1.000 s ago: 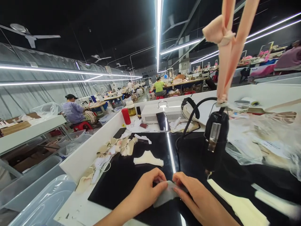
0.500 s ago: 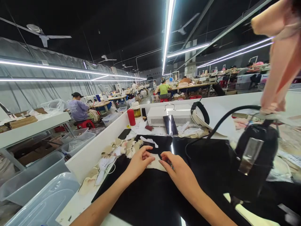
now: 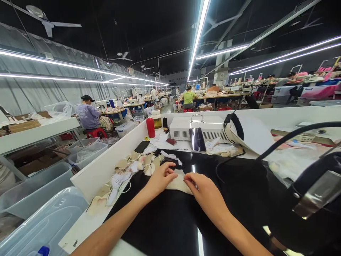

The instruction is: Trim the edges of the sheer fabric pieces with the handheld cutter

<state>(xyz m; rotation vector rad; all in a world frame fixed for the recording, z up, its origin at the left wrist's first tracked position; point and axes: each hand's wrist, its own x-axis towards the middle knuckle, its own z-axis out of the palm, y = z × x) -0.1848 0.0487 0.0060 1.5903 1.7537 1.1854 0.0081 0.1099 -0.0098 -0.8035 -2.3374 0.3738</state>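
A small cream fabric piece (image 3: 179,183) lies on the glossy black work surface (image 3: 165,220), with a white strip along its upper part. My left hand (image 3: 162,177) is at its left side, fingers bent and fingertips pressed on the edge. On the right side, my right hand (image 3: 199,185) pinches the piece between thumb and fingers. A loose white strip (image 3: 172,156) rests just beyond my left hand. Several cream and white fabric parts (image 3: 125,174) are heaped to the left.
Behind the black surface stand a white vented box (image 3: 197,128), a phone (image 3: 197,139), a red spool (image 3: 150,128) and a jar (image 3: 156,119). A black device with a cable (image 3: 317,188) fills the right side. Plastic bins (image 3: 39,188) stand at the left.
The view has shifted, and the black device now appears further right and lower. The pink thing at the upper right has left the view. Both hands stay at the cream piece.
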